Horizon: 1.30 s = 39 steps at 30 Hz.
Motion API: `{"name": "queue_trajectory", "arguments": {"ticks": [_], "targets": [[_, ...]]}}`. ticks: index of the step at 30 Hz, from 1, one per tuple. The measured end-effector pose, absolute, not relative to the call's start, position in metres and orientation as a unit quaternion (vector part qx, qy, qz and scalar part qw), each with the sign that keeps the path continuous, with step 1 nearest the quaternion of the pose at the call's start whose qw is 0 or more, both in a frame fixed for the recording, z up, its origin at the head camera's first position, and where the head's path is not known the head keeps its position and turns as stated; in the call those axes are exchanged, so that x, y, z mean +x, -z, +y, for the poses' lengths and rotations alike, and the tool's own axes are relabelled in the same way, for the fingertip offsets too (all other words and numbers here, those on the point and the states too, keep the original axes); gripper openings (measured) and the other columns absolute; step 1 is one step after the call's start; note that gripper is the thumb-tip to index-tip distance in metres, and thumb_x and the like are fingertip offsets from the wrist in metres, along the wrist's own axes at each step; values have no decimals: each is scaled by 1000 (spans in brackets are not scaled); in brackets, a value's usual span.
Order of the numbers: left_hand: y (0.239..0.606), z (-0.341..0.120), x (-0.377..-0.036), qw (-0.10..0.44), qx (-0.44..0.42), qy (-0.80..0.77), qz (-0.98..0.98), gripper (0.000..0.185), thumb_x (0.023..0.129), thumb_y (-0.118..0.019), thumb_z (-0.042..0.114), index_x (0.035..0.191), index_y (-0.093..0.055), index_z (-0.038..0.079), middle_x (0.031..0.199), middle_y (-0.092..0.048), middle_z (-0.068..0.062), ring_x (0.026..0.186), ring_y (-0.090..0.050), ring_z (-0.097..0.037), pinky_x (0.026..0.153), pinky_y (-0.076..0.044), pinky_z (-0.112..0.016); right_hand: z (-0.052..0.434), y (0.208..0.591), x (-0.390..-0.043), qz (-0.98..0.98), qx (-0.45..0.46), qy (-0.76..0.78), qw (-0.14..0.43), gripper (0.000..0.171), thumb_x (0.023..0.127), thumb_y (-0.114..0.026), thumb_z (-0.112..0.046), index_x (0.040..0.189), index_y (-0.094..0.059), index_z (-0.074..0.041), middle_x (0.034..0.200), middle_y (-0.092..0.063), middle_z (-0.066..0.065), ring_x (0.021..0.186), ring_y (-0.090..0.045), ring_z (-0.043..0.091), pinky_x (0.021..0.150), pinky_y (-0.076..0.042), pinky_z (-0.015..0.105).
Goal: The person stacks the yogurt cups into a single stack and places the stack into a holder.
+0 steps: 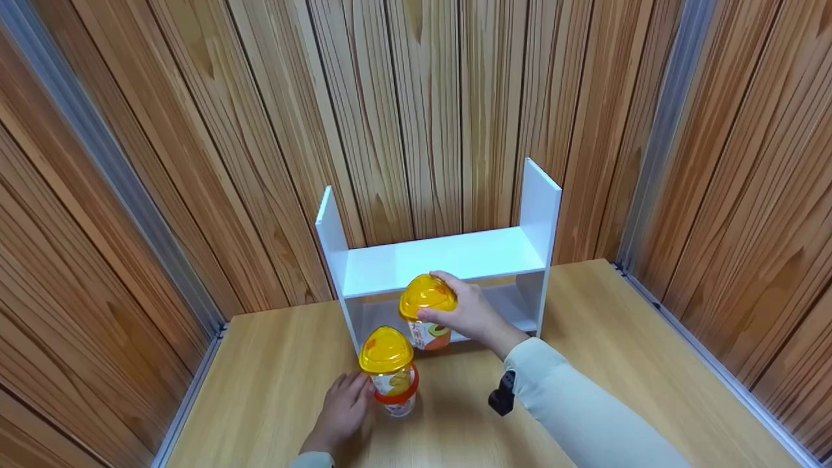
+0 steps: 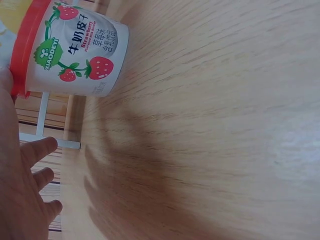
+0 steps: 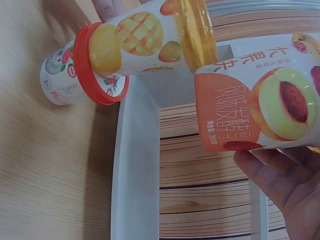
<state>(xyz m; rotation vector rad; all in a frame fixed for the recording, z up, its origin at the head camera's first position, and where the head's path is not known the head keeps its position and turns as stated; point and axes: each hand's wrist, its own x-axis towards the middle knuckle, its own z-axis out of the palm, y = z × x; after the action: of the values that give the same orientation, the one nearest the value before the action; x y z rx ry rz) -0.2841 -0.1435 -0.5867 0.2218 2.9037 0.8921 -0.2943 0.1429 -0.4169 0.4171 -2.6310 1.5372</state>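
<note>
Wood-panelled walls behind a wooden table (image 1: 617, 338) | white shelf unit (image 1: 448, 260) at back edge, lower bay partly hidden | right hand (image 1: 471, 315) curled over peach cup (image 1: 428, 312) at shelf front, label half covered | left hand (image 1: 341, 409) fingers relaxed, touching strawberry cup (image 1: 390, 370) mid-table, palm side unseen

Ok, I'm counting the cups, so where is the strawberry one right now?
In the head view the strawberry cup stands on the table, low and centre-left, in front of the white shelf, with the left hand touching it.
</note>
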Motion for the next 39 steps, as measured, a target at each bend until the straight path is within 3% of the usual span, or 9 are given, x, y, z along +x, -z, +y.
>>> {"name": "queue_trajectory", "arguments": {"ticks": [19, 39], "targets": [[588, -146, -286, 32, 101, -283, 953, 65, 90, -24, 64, 136, -45, 24, 139, -41, -8, 132, -21, -41, 104, -12, -59, 136, 404, -292, -856, 123, -500, 41, 81, 61, -69, -68, 132, -38, -43, 108, -55, -4, 90, -56, 18, 73, -51, 33], [590, -144, -286, 50, 66, -288, 954, 68, 85, -23, 71, 137, -43, 32, 143, -37, -5, 133, -16, -40, 103, -12, -62, 129, 394, -291, -854, 148, -498, 46, 88, 63, -68, -67, 138, -37, -31, 107, -56, -3, 88, -58, 18, 71, -52, 32]]}}
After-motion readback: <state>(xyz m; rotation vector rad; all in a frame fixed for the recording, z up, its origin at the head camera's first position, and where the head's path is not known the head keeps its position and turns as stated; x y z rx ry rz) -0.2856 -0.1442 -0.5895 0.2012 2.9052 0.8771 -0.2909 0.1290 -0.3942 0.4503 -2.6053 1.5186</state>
